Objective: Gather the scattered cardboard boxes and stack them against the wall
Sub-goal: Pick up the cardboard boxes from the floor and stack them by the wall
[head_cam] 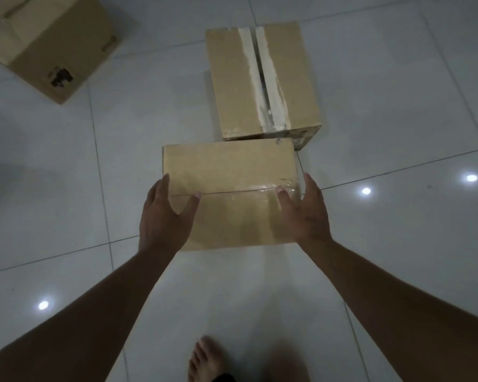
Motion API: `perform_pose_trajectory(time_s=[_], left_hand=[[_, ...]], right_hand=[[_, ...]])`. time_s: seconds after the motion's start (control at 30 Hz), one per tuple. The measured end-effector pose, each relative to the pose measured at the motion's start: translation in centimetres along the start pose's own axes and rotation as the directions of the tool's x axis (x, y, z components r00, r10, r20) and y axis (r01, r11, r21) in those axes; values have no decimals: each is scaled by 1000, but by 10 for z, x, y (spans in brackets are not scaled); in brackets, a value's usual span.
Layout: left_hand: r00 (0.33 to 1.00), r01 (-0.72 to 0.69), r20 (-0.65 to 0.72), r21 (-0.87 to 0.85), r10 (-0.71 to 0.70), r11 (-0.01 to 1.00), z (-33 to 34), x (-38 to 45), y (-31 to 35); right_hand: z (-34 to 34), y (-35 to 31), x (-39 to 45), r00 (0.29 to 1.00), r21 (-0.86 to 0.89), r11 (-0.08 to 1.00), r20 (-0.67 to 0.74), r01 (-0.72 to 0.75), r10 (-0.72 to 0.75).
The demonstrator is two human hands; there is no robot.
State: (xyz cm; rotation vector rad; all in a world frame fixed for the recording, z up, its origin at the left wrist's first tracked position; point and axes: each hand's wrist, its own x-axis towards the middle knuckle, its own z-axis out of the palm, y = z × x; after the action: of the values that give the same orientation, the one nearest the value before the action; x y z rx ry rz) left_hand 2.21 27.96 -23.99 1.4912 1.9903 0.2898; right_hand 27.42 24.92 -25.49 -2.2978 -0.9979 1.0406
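A small cardboard box (226,172) with clear tape along its top seam lies straight ahead of me on the tiled floor. My left hand (163,216) presses its left side with straight fingers, thumb laid on the top. My right hand (304,210) presses the right side the same way, thumb on the taped seam. Whether the box is lifted off the floor I cannot tell. A taller box (262,81) with torn white tape strips stands just behind it, touching or nearly so. A third, larger box (47,42) lies tilted at the far left.
Glossy white floor tiles (398,119) reflect ceiling lights. My bare foot (207,359) stands at the bottom centre, below the held box. No wall shows in this view.
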Motion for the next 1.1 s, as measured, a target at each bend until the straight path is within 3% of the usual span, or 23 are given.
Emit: perform_pose_trajectory(time_s=[0.3,0.57,0.83,1.1], left_hand=[[975,220,6,-131,-221,967,51,43,-29],[980,187,-35,-168,-195,968,24,11,-20],[989,148,35,-112,-144,983,-44,-68,49],[988,-14,151,-92,27,996,-120,-154,153]], right_hand=[[40,37,39,994,42,993,-31,-106,108],[18,32,5,993,51,991,-2,-121,122],[-71,9,-92,968,97,971,-104,-219,228],[-204,-15,-200,903,276,908,-206,-315,376]])
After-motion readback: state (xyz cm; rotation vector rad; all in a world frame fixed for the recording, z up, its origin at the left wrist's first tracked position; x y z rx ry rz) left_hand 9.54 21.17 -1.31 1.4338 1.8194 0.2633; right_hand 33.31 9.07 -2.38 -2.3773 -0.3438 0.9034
